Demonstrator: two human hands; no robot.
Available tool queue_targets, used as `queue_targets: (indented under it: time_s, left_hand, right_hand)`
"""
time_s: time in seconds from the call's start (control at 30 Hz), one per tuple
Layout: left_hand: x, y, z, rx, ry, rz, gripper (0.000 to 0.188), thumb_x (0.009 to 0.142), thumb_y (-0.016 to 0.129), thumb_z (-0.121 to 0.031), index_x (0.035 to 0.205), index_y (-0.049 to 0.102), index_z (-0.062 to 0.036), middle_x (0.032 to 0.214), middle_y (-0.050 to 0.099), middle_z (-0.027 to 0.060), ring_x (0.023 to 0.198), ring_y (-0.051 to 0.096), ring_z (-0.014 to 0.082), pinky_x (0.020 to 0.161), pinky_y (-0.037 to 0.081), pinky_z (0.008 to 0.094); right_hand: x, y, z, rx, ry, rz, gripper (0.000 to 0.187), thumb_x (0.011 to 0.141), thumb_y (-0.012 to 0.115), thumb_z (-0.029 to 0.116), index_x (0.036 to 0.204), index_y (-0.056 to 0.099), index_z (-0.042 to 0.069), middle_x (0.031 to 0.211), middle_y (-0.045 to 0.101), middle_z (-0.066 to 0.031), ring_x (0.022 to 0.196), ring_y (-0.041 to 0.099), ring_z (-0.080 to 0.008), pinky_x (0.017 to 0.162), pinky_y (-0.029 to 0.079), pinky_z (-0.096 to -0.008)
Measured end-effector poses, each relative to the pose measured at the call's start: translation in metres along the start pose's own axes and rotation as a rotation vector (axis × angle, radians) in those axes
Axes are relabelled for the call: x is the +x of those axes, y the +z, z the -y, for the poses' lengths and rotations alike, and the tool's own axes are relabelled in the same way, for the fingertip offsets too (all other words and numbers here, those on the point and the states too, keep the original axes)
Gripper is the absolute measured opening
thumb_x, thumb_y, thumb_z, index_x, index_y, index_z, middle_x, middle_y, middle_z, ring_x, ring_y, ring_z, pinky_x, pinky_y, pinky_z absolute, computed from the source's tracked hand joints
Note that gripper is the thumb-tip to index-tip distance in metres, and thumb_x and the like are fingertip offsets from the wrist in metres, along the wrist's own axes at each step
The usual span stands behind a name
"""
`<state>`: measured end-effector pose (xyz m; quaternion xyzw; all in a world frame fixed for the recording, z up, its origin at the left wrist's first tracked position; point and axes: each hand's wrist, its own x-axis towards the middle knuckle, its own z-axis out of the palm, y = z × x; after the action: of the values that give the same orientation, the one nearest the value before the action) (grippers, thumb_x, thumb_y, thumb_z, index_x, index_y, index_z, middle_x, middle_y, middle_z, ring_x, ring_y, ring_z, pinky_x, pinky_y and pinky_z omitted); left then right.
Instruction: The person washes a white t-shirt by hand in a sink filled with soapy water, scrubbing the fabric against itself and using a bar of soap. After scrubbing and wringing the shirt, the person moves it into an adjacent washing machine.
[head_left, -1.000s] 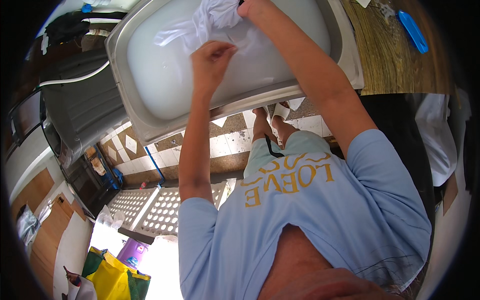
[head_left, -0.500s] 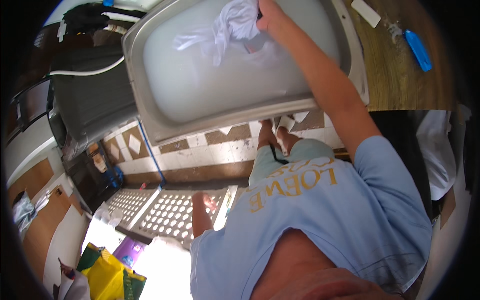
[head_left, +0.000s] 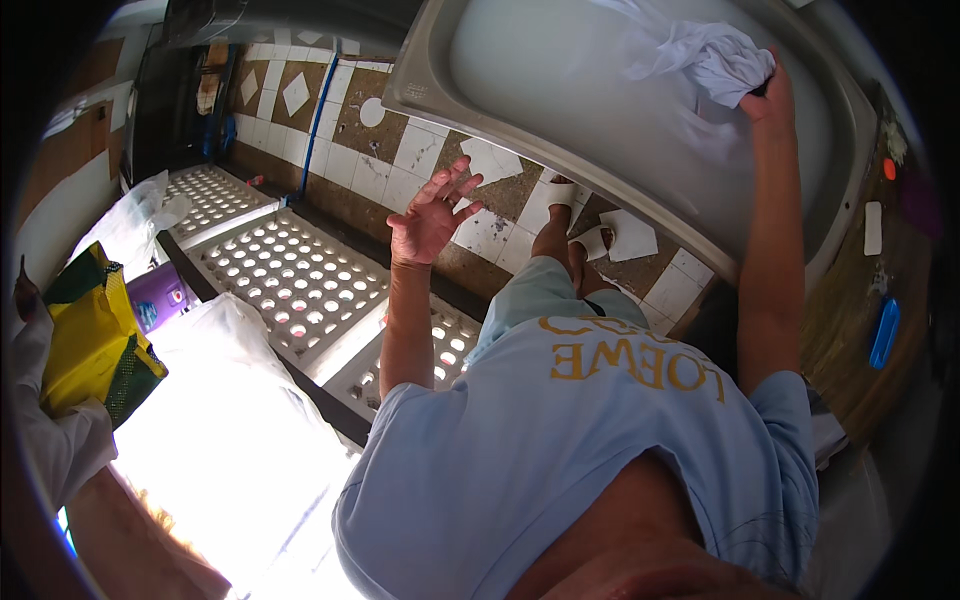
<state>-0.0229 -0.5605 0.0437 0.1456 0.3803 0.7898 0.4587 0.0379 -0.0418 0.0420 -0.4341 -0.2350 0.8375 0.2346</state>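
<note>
My right hand (head_left: pixel 774 98) grips a bunched white cloth (head_left: pixel 730 60) over the metal sink basin (head_left: pixel 560 155). The gathered part rises above cloudy water, and the rest trails off into it toward the far side. A small dark patch shows between the fingers and the cloth; I cannot make out what it is. My left hand (head_left: pixel 430 225) hangs in the air on the near side of the basin, apart from it. Its fingers are spread and the palm holds nothing.
Right of the basin, a wooden counter (head_left: pixel 840 340) carries a blue oblong object (head_left: pixel 884 333), a white bar-shaped piece (head_left: pixel 873 228) and a small orange-red item (head_left: pixel 889 169). Perforated white panels (head_left: pixel 290 275) lie at left, near a yellow and green bag (head_left: pixel 95 335). Tiled floor (head_left: pixel 375 160) lies below.
The head view has turned, so the basin now sits at the upper right. My left hand has risen from my side, fingers spread. My right hand keeps hold of the cloth.
</note>
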Motion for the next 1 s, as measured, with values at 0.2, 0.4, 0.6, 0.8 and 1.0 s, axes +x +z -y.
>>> queue_targets:
  time_s: [0.2,0.4,0.6,0.8,1.0]
  left_hand:
    - [0.006,0.009,-0.009,-0.018,0.11,0.137,0.095,0.064,0.059,-0.078,0.138,0.044,-0.0207,0.15,0.022,0.0166,0.133,0.03,0.0372,0.105,0.03,0.0527]
    - [0.014,0.022,-0.018,-0.068,0.195,0.307,0.095,0.061,0.065,-0.076,0.137,0.046,-0.0216,0.15,0.018,0.0196,0.133,0.029,0.0419,0.103,0.03,0.0563]
    - [0.011,0.035,-0.024,-0.05,0.232,0.394,0.097,0.059,0.067,-0.075,0.136,0.046,-0.02,0.149,0.018,0.0222,0.131,0.028,0.045,0.101,0.031,0.057]
    - [0.023,0.036,-0.032,-0.057,0.243,0.462,0.099,0.058,0.067,-0.076,0.136,0.046,-0.0192,0.148,0.018,0.0231,0.131,0.028,0.046,0.1,0.031,0.0589]
    - [-0.001,0.04,-0.054,0.054,0.188,0.409,0.098,0.06,0.067,-0.074,0.136,0.045,-0.0169,0.143,0.027,0.0217,0.126,0.036,0.0428,0.098,0.034,0.0569]
  right_hand:
    - [0.007,-0.004,0.001,-0.043,0.025,-0.002,0.04,0.096,0.045,0.036,0.116,0.056,0.003,0.12,0.058,-0.0121,0.115,0.052,-0.0298,0.1,0.041,-0.0456]
    - [0.032,-0.026,0.003,-0.075,0.028,0.028,0.039,0.092,0.05,0.035,0.114,0.058,0.004,0.118,0.059,-0.0101,0.114,0.053,-0.0269,0.098,0.042,-0.0433]
    - [0.058,-0.044,0.0,-0.026,0.127,0.215,0.042,0.083,0.065,0.024,0.116,0.054,0.001,0.115,0.059,-0.0114,0.11,0.055,-0.0237,0.096,0.045,-0.0398]
    - [0.126,-0.11,0.011,-0.434,-0.192,0.394,0.04,0.092,0.051,0.031,0.119,0.052,0.002,0.118,0.058,-0.0083,0.112,0.054,-0.0258,0.097,0.044,-0.0414]
    - [0.018,-0.015,0.0,-0.096,0.027,-0.023,0.041,0.094,0.047,0.035,0.121,0.054,0.005,0.125,0.055,-0.0091,0.118,0.05,-0.0281,0.1,0.041,-0.0442]
